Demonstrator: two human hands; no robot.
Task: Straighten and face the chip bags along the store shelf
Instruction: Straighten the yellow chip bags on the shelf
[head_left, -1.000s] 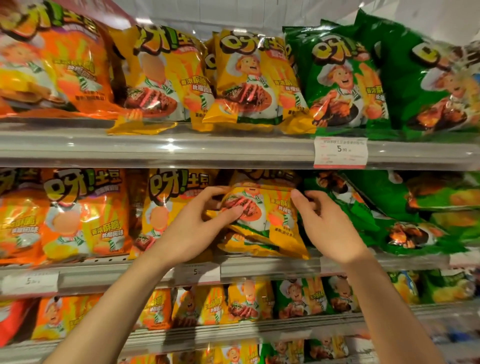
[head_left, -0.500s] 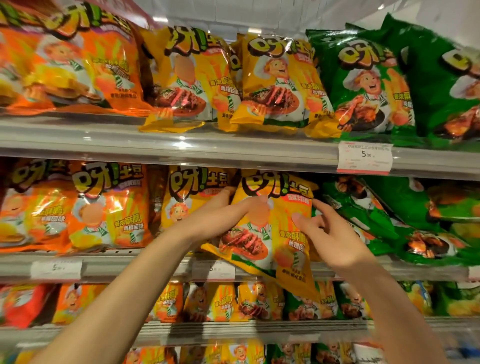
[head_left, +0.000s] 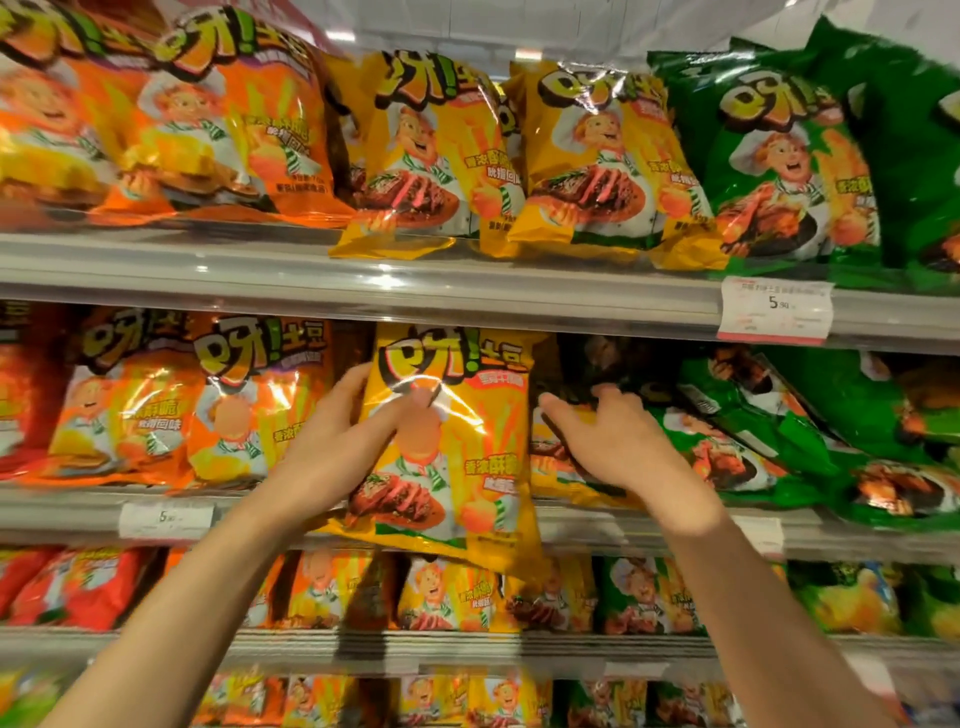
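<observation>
Gripping the glossy yellow chip bag (head_left: 447, 441) at its left edge, the left hand (head_left: 332, 441) holds it upright on the middle shelf (head_left: 649, 525). The right hand (head_left: 613, 441), fingers (head_left: 602, 397) curled, rests on a second crinkled yellow bag (head_left: 556, 467) beside two green bags (head_left: 737, 447).

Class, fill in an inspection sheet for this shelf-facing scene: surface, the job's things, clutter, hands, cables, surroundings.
Surface: middle shelf with clear front rail, stocked.
Job's things: yellow chip bag upright, facing out, its bottom hanging over the lower shelf edge; another yellow bag lies behind it to the right.
Clutter: green bags on the same shelf lie tilted and slumped.
Hands: left hand holds the yellow chip bag's left side; right hand reaches behind it, fingers curled on the bags there.
Cables: nothing seen.
Surroundings: orange bags to the left; price tag on the rail.
</observation>
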